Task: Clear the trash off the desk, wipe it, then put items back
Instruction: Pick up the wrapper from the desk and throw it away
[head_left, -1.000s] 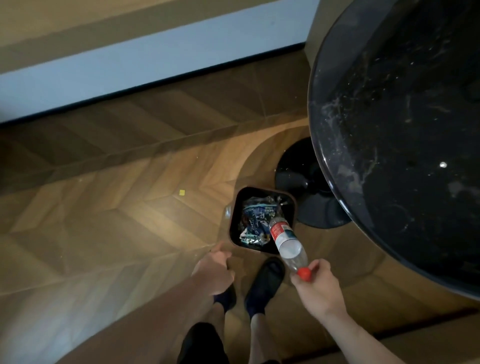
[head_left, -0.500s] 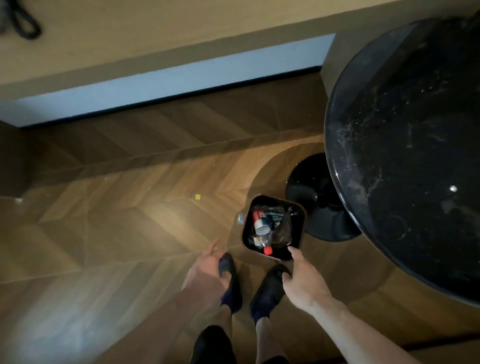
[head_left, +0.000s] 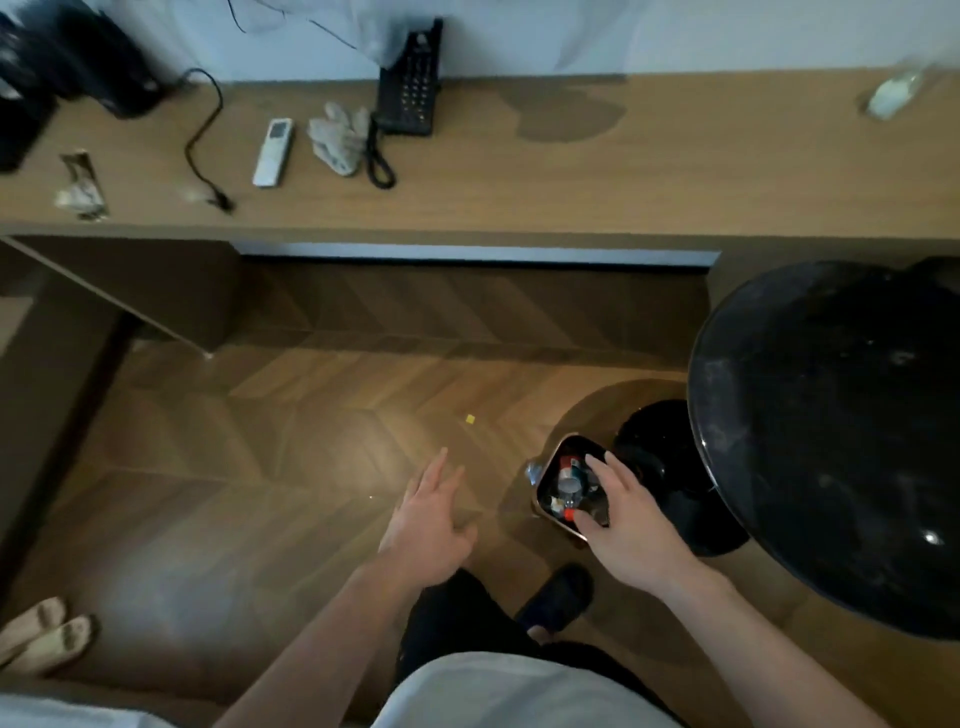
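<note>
Wooden bench (head_left: 519, 176) carries a wrapper (head_left: 80, 187), remote (head_left: 272, 151), cloth (head_left: 337, 136) and phone (head_left: 408, 85); we see the bottle (head_left: 569, 486) inside the bin (head_left: 545, 470) on the floor, left hand (head_left: 428, 525) and right hand (head_left: 623, 525) above with fingers spread, holding nothing

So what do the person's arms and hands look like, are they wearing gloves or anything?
No gloves. The left hand and right hand are bare, with no rings, watch or bracelets showing. Both forearms are bare too, with no sleeves reaching them. A light-coloured top shows only at the bottom edge.
</note>
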